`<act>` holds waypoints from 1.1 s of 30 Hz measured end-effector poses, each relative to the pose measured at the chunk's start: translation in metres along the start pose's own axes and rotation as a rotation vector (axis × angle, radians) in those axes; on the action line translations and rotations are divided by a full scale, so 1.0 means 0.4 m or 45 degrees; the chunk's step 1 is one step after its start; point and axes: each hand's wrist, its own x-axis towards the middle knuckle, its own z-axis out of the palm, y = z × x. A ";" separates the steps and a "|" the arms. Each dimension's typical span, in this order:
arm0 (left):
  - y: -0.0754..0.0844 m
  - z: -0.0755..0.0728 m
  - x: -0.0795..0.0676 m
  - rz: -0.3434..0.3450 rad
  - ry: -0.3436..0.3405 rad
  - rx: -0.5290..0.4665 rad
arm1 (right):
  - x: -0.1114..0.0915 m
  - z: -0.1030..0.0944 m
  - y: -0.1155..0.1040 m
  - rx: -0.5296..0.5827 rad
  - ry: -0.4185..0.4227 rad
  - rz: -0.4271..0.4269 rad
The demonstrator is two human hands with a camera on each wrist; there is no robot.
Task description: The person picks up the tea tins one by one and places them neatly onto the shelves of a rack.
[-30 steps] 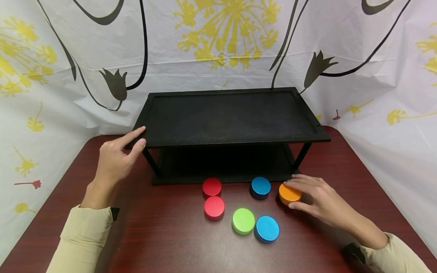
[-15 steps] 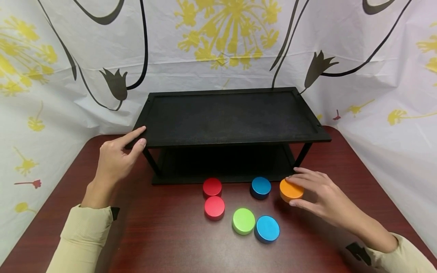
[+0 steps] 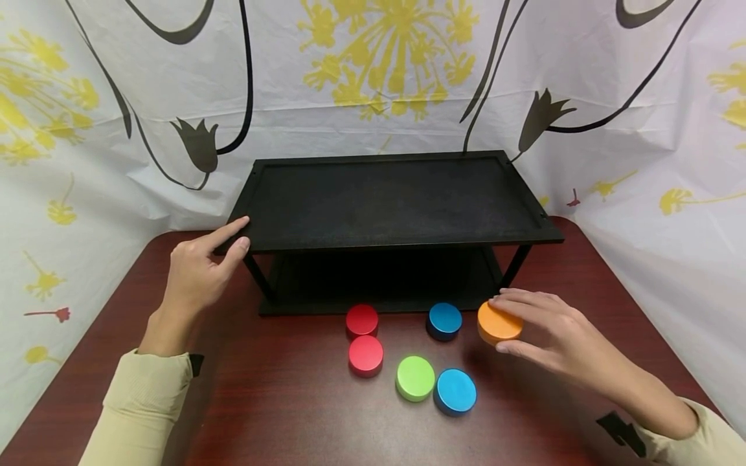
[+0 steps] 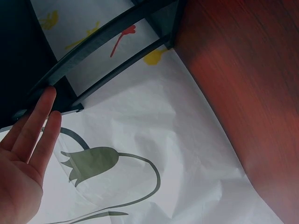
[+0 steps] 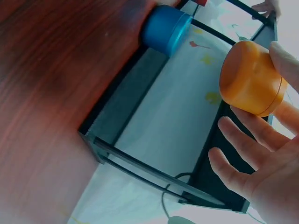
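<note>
My right hand [image 3: 553,333] pinches a round orange tin [image 3: 498,325] between thumb and fingers. The tin hangs just above the table near the shelf's front right leg, its shadow below it. In the right wrist view the orange tin [image 5: 252,78] shows its bottom and side seam, while the other fingers spread beneath. My left hand [image 3: 198,272] rests with index finger and thumb at the front left corner of a black two-tier shelf [image 3: 384,202]. In the left wrist view, straight fingers [image 4: 39,123] touch the shelf's side.
Before the shelf stand a dark red tin [image 3: 362,319], a lighter red tin [image 3: 366,355], a dark blue tin [image 3: 445,321], a green tin [image 3: 415,377] and a light blue tin [image 3: 456,391]. A patterned white sheet [image 3: 361,133] hangs behind the reddish-brown table [image 3: 280,401].
My right hand has raised the orange tin slightly off the table and drawn it a little to the right. The left hand and the other tins stay where they were.
</note>
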 end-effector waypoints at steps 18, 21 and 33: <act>-0.001 0.002 -0.002 0.001 0.012 -0.009 | 0.032 -0.049 -0.028 0.026 -0.004 -0.008; -0.002 0.003 -0.001 0.002 0.012 -0.006 | 0.042 -0.056 -0.028 0.047 0.047 -0.073; -0.004 0.004 -0.002 0.016 0.020 -0.007 | 0.093 -0.098 -0.034 0.083 0.141 -0.190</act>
